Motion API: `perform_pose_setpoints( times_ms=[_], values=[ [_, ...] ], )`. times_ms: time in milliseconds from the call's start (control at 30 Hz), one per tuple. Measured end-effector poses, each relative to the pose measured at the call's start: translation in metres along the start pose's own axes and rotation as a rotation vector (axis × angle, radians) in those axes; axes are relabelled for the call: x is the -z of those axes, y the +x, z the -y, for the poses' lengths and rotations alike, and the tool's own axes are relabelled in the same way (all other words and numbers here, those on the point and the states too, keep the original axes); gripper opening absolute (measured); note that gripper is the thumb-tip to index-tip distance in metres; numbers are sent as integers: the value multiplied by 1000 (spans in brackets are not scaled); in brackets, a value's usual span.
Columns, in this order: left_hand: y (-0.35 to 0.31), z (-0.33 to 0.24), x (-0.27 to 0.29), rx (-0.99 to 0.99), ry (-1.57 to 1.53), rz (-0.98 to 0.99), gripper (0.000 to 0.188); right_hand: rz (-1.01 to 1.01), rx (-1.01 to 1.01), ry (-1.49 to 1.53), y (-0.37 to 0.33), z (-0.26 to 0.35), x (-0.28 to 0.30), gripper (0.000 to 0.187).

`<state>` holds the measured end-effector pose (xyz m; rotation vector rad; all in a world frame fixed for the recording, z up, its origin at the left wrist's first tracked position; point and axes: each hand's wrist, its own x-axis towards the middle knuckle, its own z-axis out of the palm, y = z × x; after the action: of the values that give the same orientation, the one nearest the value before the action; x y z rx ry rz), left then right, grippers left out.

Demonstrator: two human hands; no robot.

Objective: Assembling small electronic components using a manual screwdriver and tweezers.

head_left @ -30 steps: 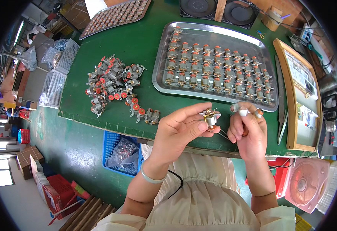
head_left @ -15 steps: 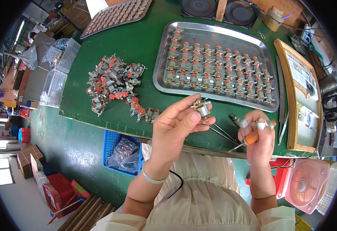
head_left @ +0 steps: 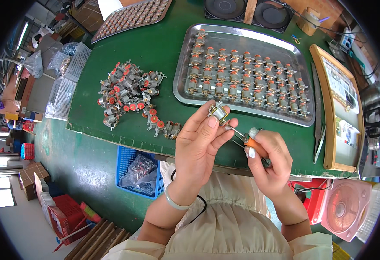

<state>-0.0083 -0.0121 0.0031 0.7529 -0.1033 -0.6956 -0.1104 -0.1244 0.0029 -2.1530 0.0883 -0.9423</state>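
Component pinched by left hand, screwdriver gripped by right hand, tray holding motors, blue basket holding bag

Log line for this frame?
left hand: holds metal-cased component | right hand: grips orange-handled screwdriver, shaft toward component | metal tray: component rows | component pile: left of tray

Garment: cream, gathered at the waist, toward six o'clock; loose sleeves at seven and between four and five. Pale bangle, left wrist, just past six. Right hand: whitish finger wraps near three.
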Motion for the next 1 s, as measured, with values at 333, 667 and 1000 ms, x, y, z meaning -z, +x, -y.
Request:
perform_pose_setpoints(
  times_ms=[333, 667, 1000],
  values=[
    [-3, -1, -2, -74, 117, -9, 37, 203, -860, 859, 0, 2, 13, 28],
    [-8, 3, -4, -104, 210, 107, 31, 81, -423, 452, 6, -2, -10, 49],
    [-10, 11, -1, -314, 459, 59, 16, -56, -248, 285, 7, -4, -22, 25]
  ],
)
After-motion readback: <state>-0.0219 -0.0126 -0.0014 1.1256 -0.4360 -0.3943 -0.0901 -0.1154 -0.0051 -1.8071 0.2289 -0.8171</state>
